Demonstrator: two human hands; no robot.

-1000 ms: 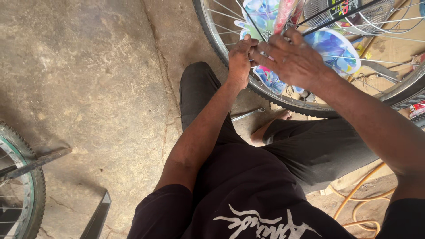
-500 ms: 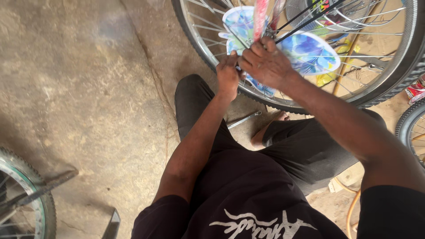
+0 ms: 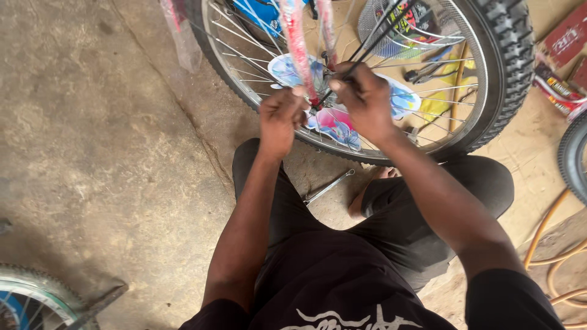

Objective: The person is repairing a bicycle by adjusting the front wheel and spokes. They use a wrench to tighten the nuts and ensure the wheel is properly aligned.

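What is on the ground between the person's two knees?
A silver wrench lies on the bare concrete floor there, below the bicycle wheel, seen in the head view.

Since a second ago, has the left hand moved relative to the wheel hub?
Cannot tell: the camera itself moved. The left hand sits beside the red fork leg at the wheel, much as before.

A bicycle repair workshop is shown, set up at ground level. A bare, stained concrete floor (image 3: 104, 153) is seen, on which work is done sitting down. A spoked bicycle wheel (image 3: 489, 67) with a knobby tyre fills the top of the view, and parts of two further wheels are seen, one at the lower left (image 3: 30, 299) and one at the right edge (image 3: 572, 162). A metal wrench (image 3: 328, 187) lies on the floor, and an orange hose (image 3: 544, 229) is coiled at the right. Small boxes (image 3: 559, 91) are scattered on the sandy ground beside the tyre.
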